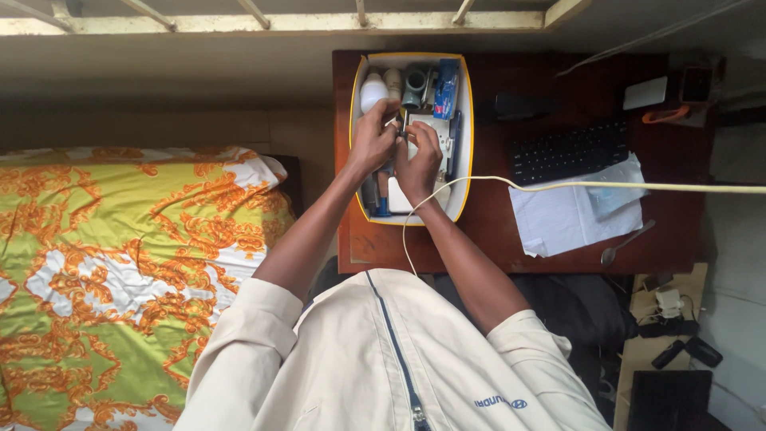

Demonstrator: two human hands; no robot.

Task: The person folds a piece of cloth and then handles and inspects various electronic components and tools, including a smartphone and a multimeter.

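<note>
Both of my hands reach into a white tray with a yellow rim that stands on a dark wooden desk. My left hand and my right hand meet over the tray's middle and pinch a small dark part between their fingertips; what it is I cannot make out. Under them lies a white flat plate. At the tray's far end sit a white bulb, a grey pipe fitting and a blue packet.
A pale cable runs from the right edge across the desk and loops down by my right wrist. A black keyboard, white papers and a spoon lie to the right. A bed with a yellow-orange sheet is at left.
</note>
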